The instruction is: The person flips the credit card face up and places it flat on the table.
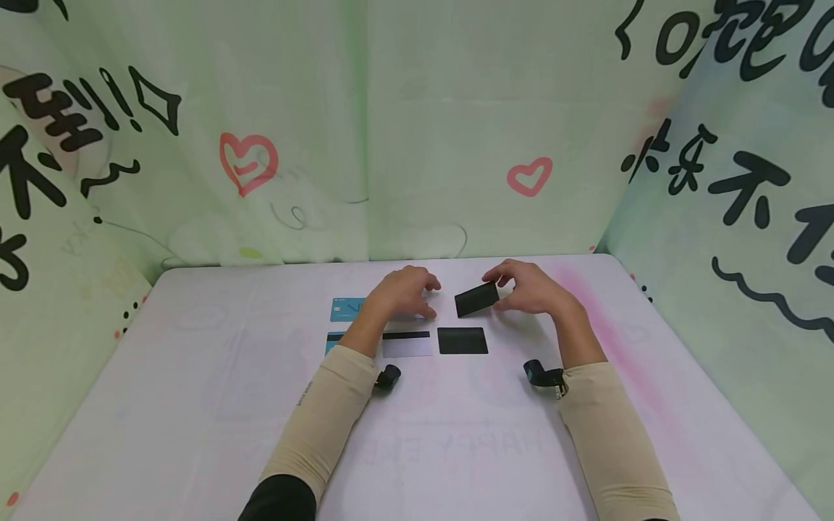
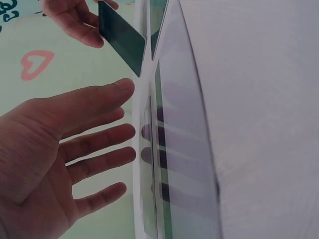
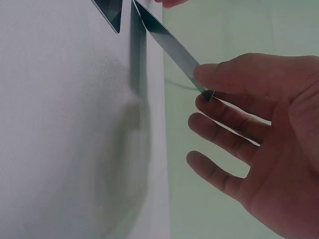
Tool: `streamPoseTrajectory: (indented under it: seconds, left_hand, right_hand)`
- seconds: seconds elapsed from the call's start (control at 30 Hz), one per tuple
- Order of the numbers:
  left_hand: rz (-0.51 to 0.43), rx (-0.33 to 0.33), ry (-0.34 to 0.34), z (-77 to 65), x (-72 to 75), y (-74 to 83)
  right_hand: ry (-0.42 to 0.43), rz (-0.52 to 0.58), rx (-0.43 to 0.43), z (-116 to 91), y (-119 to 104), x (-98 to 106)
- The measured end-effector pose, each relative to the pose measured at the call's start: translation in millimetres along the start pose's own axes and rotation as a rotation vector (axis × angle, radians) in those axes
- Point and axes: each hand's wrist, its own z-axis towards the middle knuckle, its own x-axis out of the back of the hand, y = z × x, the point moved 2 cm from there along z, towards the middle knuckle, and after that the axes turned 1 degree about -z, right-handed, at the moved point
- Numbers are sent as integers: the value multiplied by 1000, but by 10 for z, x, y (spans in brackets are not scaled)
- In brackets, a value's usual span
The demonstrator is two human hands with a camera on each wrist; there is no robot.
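Observation:
My right hand (image 1: 536,291) pinches a black card (image 1: 474,300) by its right end, between thumb and fingers, as the right wrist view shows. The held card (image 3: 174,50) is tilted, its right end raised and its far left end low by the tabletop. Below it a second black card (image 1: 462,341) lies flat. To the left, my left hand (image 1: 399,293) hovers with spread fingers and holds nothing. Under its forearm lies a pale card with a dark stripe (image 1: 407,346). A blue card (image 1: 347,310) lies left of the hand, above another blue striped card (image 1: 333,341), partly hidden by the arm.
The white table (image 1: 443,449) has a pink smear on its right side. Green cloth walls (image 1: 417,145) with red hearts and black writing stand behind it and at both sides. A black wrist camera (image 1: 544,374) sticks out from the right sleeve.

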Motion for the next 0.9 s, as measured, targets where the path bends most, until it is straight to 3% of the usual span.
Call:
streamPoseTrajectory:
  seconds: [0.33, 0.9]
  left_hand:
    - [-8, 17, 9, -10, 8, -15]
    - [11, -1, 23, -17, 29, -52]
  right_hand:
    - [6, 18, -17, -5, 31, 37]
    - [55, 85, 77, -31, 24, 100]
